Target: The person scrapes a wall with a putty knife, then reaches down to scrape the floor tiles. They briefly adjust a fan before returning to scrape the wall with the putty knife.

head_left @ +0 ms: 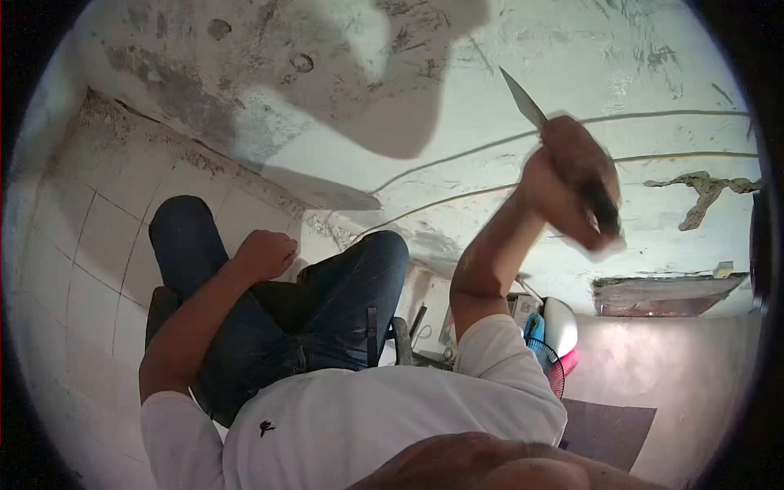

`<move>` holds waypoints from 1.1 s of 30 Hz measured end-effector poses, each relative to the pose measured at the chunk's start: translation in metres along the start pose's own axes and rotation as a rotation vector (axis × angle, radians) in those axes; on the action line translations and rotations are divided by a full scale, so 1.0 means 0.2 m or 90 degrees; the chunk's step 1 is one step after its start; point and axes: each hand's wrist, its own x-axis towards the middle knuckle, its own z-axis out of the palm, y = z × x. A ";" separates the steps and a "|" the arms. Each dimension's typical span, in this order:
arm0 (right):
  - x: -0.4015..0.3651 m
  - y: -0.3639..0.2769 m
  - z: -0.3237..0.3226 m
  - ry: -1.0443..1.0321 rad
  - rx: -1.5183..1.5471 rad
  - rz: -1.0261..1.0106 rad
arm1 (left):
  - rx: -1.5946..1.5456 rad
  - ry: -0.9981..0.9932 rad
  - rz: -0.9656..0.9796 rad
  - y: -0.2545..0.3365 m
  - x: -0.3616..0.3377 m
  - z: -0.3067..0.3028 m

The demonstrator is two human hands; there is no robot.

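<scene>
My right hand (576,184) is raised in front of the wall, its fingers wrapped round the black handle (601,206) of a knife. The narrow, pointed knife blade (524,100) sticks out past the thumb side, tip toward the upper left and apart from the wall. Slight motion blur softens this hand. Lower down, my left hand (265,256) lies by my thigh, between my bent knees. Its fingers are curled in a loose fist, and I see nothing in them.
The stained, pale wall (490,49) carries a dark cable (653,115) and a yellowish cable (645,155). White tiles (102,245) cover the floor at left. At right stand a mesh basket (549,366), a dark panel (608,433) and a recess (665,296). Chair parts (402,339) flank my legs.
</scene>
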 end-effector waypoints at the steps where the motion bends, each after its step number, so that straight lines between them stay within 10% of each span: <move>1: -0.01 0.07 0.05 -0.003 -0.071 0.004 | 0.004 0.007 0.016 0.00 0.01 0.01; 10: 0.00 0.09 0.10 -0.035 -0.206 0.018 | 0.015 -0.080 0.001 0.02 0.06 0.05; 15: 0.06 0.00 0.10 0.023 0.104 -0.078 | 0.025 -0.012 -0.002 0.02 0.06 0.05; 19: 0.03 0.12 0.08 -0.034 -0.135 0.134 | 0.028 -0.069 0.007 0.03 0.06 0.06; 24: 0.02 0.12 0.06 0.108 -0.050 0.097 | 0.028 -0.049 0.011 -0.01 0.06 0.09; 33: 0.03 0.17 0.06 -0.006 -0.133 0.041 | 0.023 -0.053 0.004 0.05 0.03 0.04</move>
